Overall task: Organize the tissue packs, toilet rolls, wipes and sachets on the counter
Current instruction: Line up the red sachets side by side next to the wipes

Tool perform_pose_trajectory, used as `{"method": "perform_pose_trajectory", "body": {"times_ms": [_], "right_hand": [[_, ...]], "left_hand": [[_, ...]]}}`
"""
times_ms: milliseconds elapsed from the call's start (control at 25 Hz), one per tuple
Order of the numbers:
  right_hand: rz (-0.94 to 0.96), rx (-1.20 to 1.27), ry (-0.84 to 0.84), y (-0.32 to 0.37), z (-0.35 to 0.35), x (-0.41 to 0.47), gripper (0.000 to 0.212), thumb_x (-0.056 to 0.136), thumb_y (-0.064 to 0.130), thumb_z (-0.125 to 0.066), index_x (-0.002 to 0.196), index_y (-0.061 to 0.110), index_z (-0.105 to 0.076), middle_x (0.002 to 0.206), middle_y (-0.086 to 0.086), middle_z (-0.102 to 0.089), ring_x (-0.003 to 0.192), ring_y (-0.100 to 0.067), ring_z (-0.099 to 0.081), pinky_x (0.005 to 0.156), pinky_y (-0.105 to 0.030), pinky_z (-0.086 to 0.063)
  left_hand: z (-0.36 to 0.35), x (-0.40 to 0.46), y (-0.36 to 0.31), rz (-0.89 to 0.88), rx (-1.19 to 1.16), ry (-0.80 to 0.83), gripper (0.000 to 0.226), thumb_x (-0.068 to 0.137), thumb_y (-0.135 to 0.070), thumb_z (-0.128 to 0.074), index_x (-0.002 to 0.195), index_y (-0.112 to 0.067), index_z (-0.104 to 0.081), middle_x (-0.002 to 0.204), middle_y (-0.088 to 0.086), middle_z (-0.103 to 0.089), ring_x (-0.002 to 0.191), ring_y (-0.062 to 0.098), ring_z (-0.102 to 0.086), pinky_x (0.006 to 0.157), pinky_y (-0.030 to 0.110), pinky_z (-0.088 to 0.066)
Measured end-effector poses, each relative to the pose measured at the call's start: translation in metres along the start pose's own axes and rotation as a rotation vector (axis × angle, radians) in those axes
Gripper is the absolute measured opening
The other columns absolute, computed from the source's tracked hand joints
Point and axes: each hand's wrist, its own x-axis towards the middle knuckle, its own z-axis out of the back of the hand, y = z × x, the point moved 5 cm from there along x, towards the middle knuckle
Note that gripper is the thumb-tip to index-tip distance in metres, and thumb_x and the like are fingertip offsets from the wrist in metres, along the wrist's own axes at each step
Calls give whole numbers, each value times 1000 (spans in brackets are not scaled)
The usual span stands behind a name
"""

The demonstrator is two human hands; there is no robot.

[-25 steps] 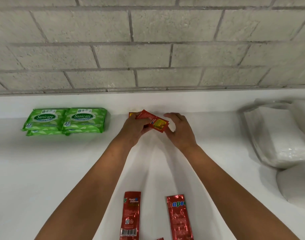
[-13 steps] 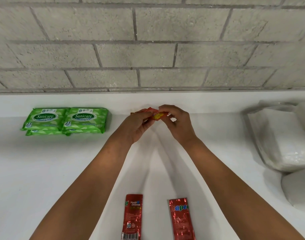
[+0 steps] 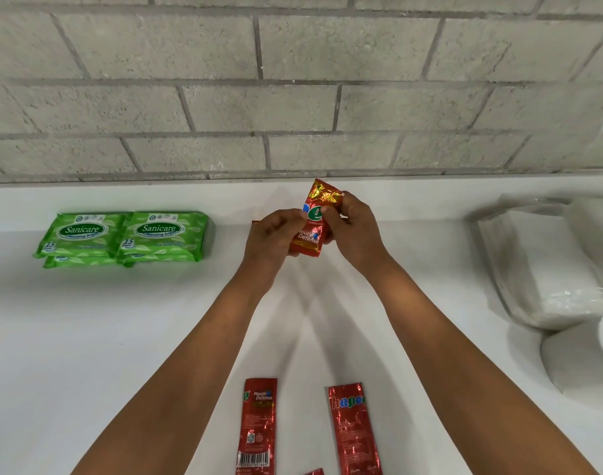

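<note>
Both hands hold a red foil sachet upright above the back of the white counter. My left hand grips its left edge and my right hand pinches its right side near the top. A sliver of another red sachet peeks out behind my left hand. Two more red sachets lie flat near the front edge, one on the left and one on the right. Green wipes packs sit stacked side by side at the back left.
A clear-wrapped white tissue pack lies at the right, with a white toilet roll in front of it. A grey block wall rises behind the counter. The tip of another red sachet shows at the bottom edge.
The sachet, earlier held low and nearly flat between my hands, now stands upright and higher. The view has shifted slightly.
</note>
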Motion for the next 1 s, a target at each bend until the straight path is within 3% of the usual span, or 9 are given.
{"method": "perform_pose_trajectory", "body": {"times_ms": [120, 240, 360, 440, 560, 720, 800, 920, 1000], "right_hand": [[-57, -20, -9, -3, -1, -2, 24, 96, 15, -46, 112, 0, -54, 107, -14, -64, 80, -15, -63, 50, -11, -47], [-101, 60, -48, -4, -4, -9, 27, 97, 13, -44, 123, 8, -46, 113, -10, -60, 95, -19, -63, 63, -12, -50], [-76, 158, -25, -8, -11, -21, 49, 93, 10, -51, 137, 23, -34, 109, -3, -58, 91, -13, -63, 73, -22, -56], [-32, 122, -17, -14, -16, -24, 40, 91, 4, -52, 126, 23, -50, 108, -2, -61, 95, -16, -64, 77, -25, -56], [-36, 19, -39, -29, -21, -25, 26, 88, 1, -54, 106, 18, -64, 106, -3, -64, 89, -11, -61, 68, -7, -47], [-82, -164, 5, -52, -27, -23, 26, 89, 6, -55, 109, 19, -63, 107, -3, -62, 75, -4, -54, 53, 0, -40], [-95, -233, 23, -62, -29, -18, 26, 90, 8, -55, 112, 19, -62, 110, -6, -61, 75, -3, -53, 51, 1, -38], [-151, -304, 55, -75, -33, -11, 27, 91, 11, -54, 115, 21, -61, 116, -8, -61, 89, -10, -56, 59, -6, -44], [-173, -368, 74, -81, -38, -9, 26, 91, 14, -54, 115, 20, -60, 115, -9, -63, 96, -17, -60, 74, -25, -54]], "left_hand": [[-2, -3, 2, -55, -17, 13, 12, 87, -15, -64, 97, -21, -65, 95, 1, -69, 87, 18, -68, 72, 28, -57], [1, -3, 7, -92, -11, -47, 14, 84, -11, -67, 93, -22, -64, 91, -2, -69, 81, 12, -69, 69, 23, -57], [5, -2, 16, -101, -15, -137, 15, 83, -10, -68, 91, -21, -62, 94, 3, -69, 84, 18, -68, 73, 27, -57], [7, 0, 22, -99, 22, -157, 15, 83, -14, -69, 87, -26, -61, 90, -1, -69, 81, 15, -68, 69, 21, -56], [16, 4, 32, -95, 269, -173, 6, 85, -26, -67, 87, -28, -61, 86, -6, -68, 77, 7, -65, 68, 13, -49], [49, 9, 42, -188, 484, -327, 7, 88, -19, -59, 90, -25, -62, 82, -9, -66, 80, 16, -64, 72, 19, -49], [62, 15, 49, -217, 689, -355, 13, 88, -20, -59, 98, -23, -64, 99, -5, -66, 93, 20, -61, 84, 33, -47], [73, 26, 62, -238, 910, -315, 23, 87, -23, -58, 109, -23, -64, 121, -1, -60, 111, 22, -54, 96, 39, -36], [78, 28, 68, -268, 965, -302, 24, 87, -22, -58, 111, -23, -63, 123, -2, -58, 114, 23, -53, 95, 36, -31]]}}
